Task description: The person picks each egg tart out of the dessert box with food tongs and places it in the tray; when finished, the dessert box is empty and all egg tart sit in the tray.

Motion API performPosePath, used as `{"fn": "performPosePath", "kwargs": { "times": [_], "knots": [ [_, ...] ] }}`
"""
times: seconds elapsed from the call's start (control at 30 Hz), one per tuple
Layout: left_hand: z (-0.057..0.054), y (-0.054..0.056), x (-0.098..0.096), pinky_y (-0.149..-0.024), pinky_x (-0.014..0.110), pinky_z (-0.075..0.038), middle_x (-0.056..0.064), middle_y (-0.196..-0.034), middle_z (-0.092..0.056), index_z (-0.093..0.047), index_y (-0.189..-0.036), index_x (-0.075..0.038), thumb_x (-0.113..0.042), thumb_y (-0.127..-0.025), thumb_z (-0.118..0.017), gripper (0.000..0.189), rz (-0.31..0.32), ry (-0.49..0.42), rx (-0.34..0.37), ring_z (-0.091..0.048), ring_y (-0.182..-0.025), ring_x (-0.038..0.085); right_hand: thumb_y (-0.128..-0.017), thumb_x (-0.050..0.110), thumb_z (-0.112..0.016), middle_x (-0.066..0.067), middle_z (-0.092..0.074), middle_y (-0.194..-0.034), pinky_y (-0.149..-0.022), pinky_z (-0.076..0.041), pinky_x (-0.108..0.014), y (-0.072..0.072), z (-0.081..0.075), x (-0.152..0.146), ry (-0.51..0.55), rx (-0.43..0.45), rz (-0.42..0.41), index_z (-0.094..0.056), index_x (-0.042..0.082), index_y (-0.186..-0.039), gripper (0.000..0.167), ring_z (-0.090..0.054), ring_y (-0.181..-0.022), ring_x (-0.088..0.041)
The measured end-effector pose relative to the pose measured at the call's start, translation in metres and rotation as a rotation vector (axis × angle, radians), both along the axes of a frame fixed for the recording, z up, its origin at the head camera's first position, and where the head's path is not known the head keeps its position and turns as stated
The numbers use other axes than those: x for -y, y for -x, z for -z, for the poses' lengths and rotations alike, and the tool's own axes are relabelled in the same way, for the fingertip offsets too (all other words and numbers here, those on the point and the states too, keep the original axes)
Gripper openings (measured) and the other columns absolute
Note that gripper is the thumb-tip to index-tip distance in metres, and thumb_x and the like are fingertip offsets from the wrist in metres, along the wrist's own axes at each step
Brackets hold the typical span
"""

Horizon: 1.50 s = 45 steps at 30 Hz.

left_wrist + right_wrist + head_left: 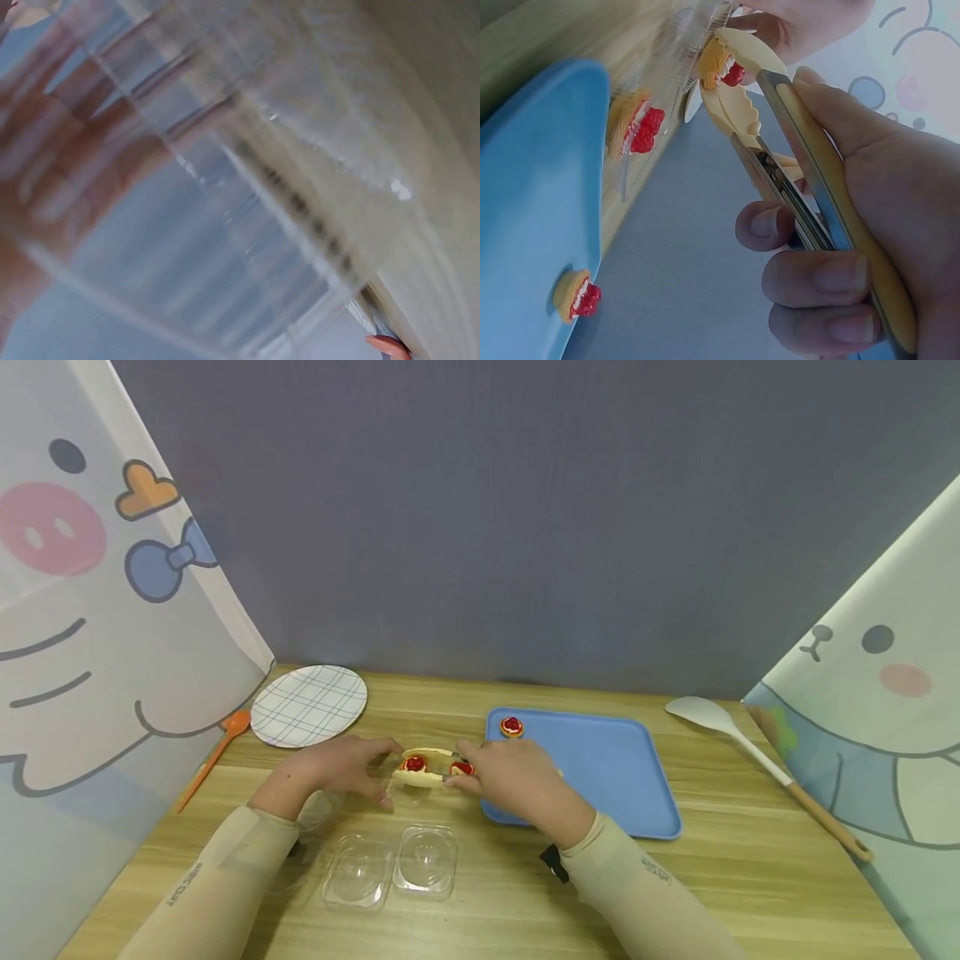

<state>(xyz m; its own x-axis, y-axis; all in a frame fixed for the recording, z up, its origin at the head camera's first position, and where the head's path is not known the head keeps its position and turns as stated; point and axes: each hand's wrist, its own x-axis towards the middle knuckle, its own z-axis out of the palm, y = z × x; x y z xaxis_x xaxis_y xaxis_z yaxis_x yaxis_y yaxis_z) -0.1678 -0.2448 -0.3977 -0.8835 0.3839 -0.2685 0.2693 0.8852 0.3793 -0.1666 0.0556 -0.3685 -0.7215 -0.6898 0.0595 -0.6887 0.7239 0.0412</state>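
My right hand (525,781) grips tongs (739,112) with cream scalloped tips and metal arms. Between the tips sits a small berry tart (716,66) with red fruit on white cream. Under it lies a clear plastic box (671,60); another tart (634,127) shows at its right end, behind clear plastic. My left hand (337,770) holds the box's left end, thumb at the near corner and fingers at the far one. In the left wrist view those fingers (90,142) show through blurred clear plastic.
A blue tray (611,768) at the right bears one tart (512,727). Clear lids (425,858) lie in front. A checked plate (307,706) and an orange spoon (217,760) lie at the left, a white ladle with a wooden handle (825,822) at the right. Walls enclose the table.
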Motion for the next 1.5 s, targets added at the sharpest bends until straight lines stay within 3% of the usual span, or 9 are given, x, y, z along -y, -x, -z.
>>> {"fn": "performPosePath", "kwargs": {
  "times": [0.3, 0.5, 0.77, 1.0, 1.2, 1.5],
  "knots": [
    [-0.002, -0.002, -0.001, -0.104, 0.056, -0.056, 0.017, -0.141, -0.069, -0.060, -0.143, -0.027, -0.056, -0.075, -0.093, 0.081, 0.016, -0.007, -0.019, -0.067, -0.129, 0.035, -0.101, 0.069, -0.056, 0.008, -0.057, -0.066, -0.049, -0.046, -0.036, 0.000, -0.005, -0.007, 0.006, -0.027, 0.002, -0.059, 0.022, -0.110, 0.047, -0.054, -0.057, -0.012],
    [-0.002, -0.002, -0.002, -0.105, 0.056, -0.055, 0.016, -0.143, -0.069, -0.061, -0.143, -0.029, -0.056, -0.075, -0.093, 0.080, 0.021, -0.015, -0.021, -0.067, -0.130, 0.035, -0.100, 0.069, -0.056, 0.005, -0.061, -0.068, -0.052, -0.051, -0.039, -0.002, -0.012, -0.013, 0.004, -0.015, 0.037, -0.061, 0.022, -0.121, 0.051, -0.059, -0.058, -0.015],
    [0.001, -0.002, -0.002, -0.108, 0.056, -0.054, 0.014, -0.143, -0.069, -0.062, -0.141, -0.028, -0.055, -0.075, -0.094, 0.079, 0.023, -0.022, -0.034, -0.066, -0.132, 0.036, -0.100, 0.068, -0.059, 0.007, -0.043, -0.058, -0.046, -0.036, -0.029, 0.005, -0.014, -0.033, 0.062, -0.058, 0.044, -0.059, 0.020, -0.111, 0.048, -0.041, -0.048, -0.011],
    [0.001, -0.003, -0.001, -0.105, 0.057, -0.055, 0.013, -0.142, -0.069, -0.062, -0.140, -0.029, -0.057, -0.074, -0.093, 0.078, 0.013, -0.012, -0.034, -0.066, -0.129, 0.035, -0.101, 0.066, -0.057, 0.006, -0.041, -0.057, -0.044, -0.027, -0.025, 0.012, -0.021, -0.059, 0.102, -0.034, 0.080, -0.056, 0.020, -0.110, 0.047, -0.034, -0.047, -0.011],
    [0.004, -0.003, 0.002, -0.105, 0.056, -0.055, 0.013, -0.142, -0.069, -0.062, -0.140, -0.029, -0.056, -0.074, -0.093, 0.078, 0.010, -0.016, -0.049, -0.067, -0.129, 0.034, -0.098, 0.068, -0.059, 0.005, -0.038, -0.060, -0.046, -0.024, -0.026, 0.019, -0.027, -0.078, 0.136, -0.029, 0.148, -0.049, 0.018, -0.099, 0.051, -0.032, -0.049, -0.012],
    [0.005, -0.003, 0.001, -0.110, 0.057, -0.054, 0.014, -0.148, -0.066, -0.060, -0.143, -0.029, -0.056, -0.075, -0.093, 0.080, -0.006, -0.022, -0.029, -0.064, -0.135, 0.036, -0.099, 0.067, -0.060, 0.004, -0.040, -0.059, -0.045, -0.025, -0.027, 0.028, -0.028, -0.103, 0.129, -0.047, 0.207, -0.053, 0.018, -0.101, 0.049, -0.035, -0.049, -0.013]
  ]
}}
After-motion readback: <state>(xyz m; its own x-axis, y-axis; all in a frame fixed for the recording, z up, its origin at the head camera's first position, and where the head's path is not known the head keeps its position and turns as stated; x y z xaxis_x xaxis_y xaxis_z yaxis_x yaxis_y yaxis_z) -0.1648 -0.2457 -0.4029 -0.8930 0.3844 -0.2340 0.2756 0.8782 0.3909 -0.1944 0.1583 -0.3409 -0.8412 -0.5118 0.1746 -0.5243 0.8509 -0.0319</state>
